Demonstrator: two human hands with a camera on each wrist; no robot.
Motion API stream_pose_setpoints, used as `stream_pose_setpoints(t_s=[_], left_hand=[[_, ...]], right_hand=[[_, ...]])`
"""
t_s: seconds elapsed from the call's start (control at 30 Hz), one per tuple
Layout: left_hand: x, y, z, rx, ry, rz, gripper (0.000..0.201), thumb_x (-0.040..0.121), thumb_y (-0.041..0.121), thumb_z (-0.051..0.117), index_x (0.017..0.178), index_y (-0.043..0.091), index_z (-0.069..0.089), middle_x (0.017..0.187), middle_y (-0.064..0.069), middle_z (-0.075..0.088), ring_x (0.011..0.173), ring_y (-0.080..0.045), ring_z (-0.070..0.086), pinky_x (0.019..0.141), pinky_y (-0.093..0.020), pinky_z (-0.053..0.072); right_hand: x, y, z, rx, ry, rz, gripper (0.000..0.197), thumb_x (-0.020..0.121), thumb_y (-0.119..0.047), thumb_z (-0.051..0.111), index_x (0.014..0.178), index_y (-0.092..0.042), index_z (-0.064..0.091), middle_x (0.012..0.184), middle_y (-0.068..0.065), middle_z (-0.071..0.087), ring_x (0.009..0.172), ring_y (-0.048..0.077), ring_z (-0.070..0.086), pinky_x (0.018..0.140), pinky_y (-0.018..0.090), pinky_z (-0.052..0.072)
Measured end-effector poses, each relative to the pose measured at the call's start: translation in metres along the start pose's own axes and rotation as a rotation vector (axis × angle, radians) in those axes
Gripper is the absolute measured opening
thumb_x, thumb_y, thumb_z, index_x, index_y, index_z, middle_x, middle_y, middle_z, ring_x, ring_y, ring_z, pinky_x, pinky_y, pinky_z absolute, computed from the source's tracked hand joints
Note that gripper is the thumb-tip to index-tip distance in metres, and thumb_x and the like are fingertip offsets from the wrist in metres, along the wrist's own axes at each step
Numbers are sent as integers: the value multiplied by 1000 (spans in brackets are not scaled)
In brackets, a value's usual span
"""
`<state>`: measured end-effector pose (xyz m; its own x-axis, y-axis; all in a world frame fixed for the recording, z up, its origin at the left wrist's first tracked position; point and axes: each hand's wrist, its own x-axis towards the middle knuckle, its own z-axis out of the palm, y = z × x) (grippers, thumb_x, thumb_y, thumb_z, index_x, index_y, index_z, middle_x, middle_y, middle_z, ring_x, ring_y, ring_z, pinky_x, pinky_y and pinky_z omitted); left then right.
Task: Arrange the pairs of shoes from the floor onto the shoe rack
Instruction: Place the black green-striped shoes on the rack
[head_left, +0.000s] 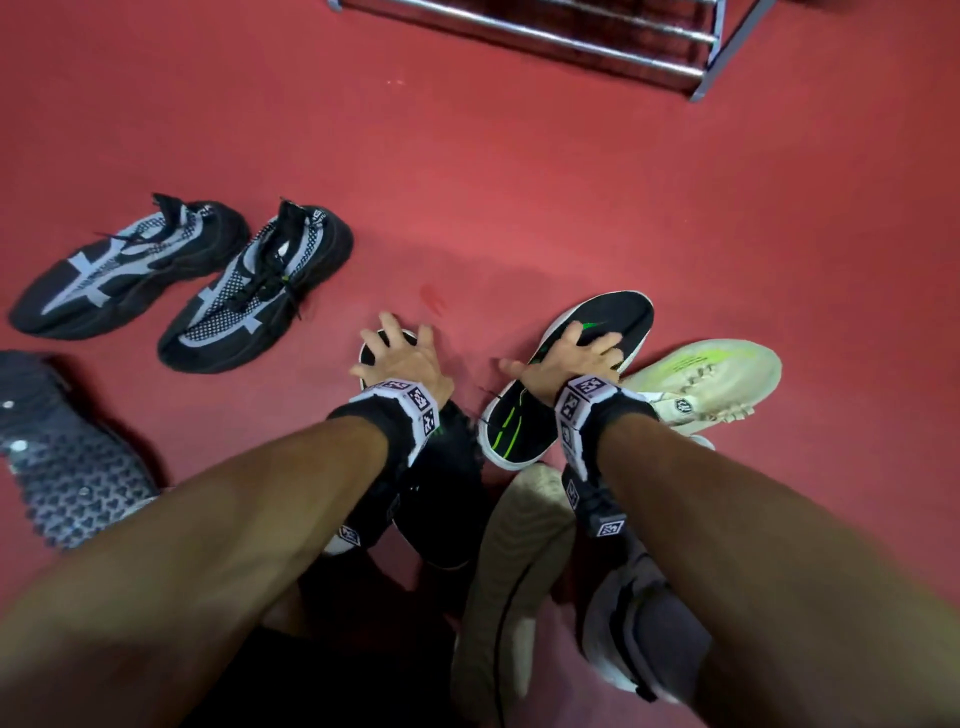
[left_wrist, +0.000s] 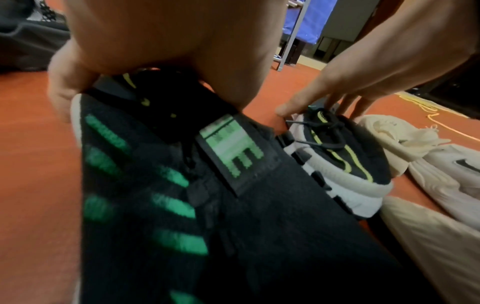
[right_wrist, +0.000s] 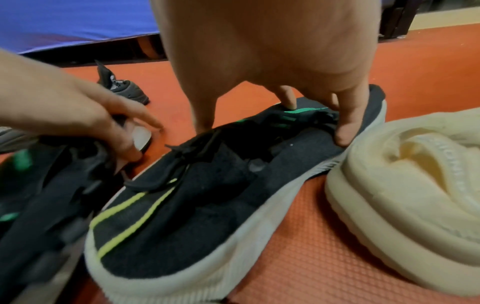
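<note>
Two black shoes with green marks and white soles lie side by side on the red floor. My left hand (head_left: 400, 358) grips the toe end of the left black shoe (head_left: 452, 493), thumb on one side and fingers on the other, as the left wrist view shows (left_wrist: 155, 174). My right hand (head_left: 571, 353) straddles the right black shoe (head_left: 618, 317), its thumb and fingers (right_wrist: 342, 133) pressed against opposite sides of the upper (right_wrist: 207, 195). The metal shoe rack (head_left: 571, 44) stands at the far top, well beyond both hands.
A black-and-grey pair (head_left: 130, 270) sits on the floor to the left. A cream shoe (head_left: 711, 379) touches the right black shoe; another cream shoe (head_left: 514, 571) lies sole-up near my arms. A grey studded sole (head_left: 67, 467) shows at far left.
</note>
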<state>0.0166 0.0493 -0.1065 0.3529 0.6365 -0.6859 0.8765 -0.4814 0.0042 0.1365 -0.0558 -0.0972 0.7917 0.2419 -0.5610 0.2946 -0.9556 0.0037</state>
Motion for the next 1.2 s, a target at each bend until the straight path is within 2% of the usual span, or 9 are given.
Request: stream_pose_setpoints(t_s=[0.2,0.37,0.5,0.6,0.7,0.8,0.9,1.0,1.2], left_hand=[[26,-3,-37,14,232,319,90,88,34,66,155,30,7,160,-15,-15,147,-38,-3,113,-61,21],[29,-10,-33,16,164,264,88,90,43,60,155,35,1,159,-7,-25,148,-34,-12,114,-61,20],[22,-19,-18,7,103,206,93,86,67,51,152,41,-9,156,-2,-33,146,-36,-17,108,-65,26],[11,-20,-11,0,31,161,108,75,79,53,148,46,-19,152,-3,-40,145,-46,-2,101,-57,39],[7,-21,-6,36,59,174,105,80,65,59,149,46,-18,153,-7,-38,135,-42,23,85,-43,47],[12,-21,-13,49,129,202,91,85,52,57,151,47,-7,158,-5,-28,129,-36,31,75,-38,44],[27,-17,-37,40,229,275,79,89,41,54,152,47,6,161,0,-18,132,-33,31,82,-42,45],[37,-13,-60,25,210,304,77,91,39,54,152,46,8,161,-3,-20,137,-34,28,92,-47,45],[21,-13,-25,27,104,204,110,71,77,61,149,49,-11,158,-8,-28,137,-39,27,98,-50,42]], right_hand=[[5,4,1,-35,-20,-140,107,74,-60,71,153,-16,14,160,11,9,140,40,18,108,47,30],[1,14,8,-117,-69,-358,101,75,-53,70,154,-36,9,163,3,-8,148,32,-4,112,56,18],[1,18,12,-66,-85,-341,99,74,-58,69,149,-51,5,158,6,-28,146,35,-18,110,60,17],[-3,22,15,0,-104,-320,101,73,-60,70,149,-52,4,157,8,-29,147,38,-11,110,57,25],[-5,26,11,108,-114,-374,94,79,-46,72,150,-50,11,160,11,-17,145,42,1,111,48,31],[-1,27,5,140,-96,-411,93,78,-36,73,150,-49,15,161,10,-11,145,38,4,111,46,31],[9,21,-1,181,-73,-497,95,78,-30,73,152,-44,15,161,9,-7,147,34,2,114,46,30],[17,11,-3,224,-10,-532,95,80,-27,71,154,-37,13,160,12,-2,147,32,5,115,45,28],[4,15,19,34,-39,-341,115,73,-58,73,153,-37,-6,159,20,-10,146,36,4,111,49,32]])
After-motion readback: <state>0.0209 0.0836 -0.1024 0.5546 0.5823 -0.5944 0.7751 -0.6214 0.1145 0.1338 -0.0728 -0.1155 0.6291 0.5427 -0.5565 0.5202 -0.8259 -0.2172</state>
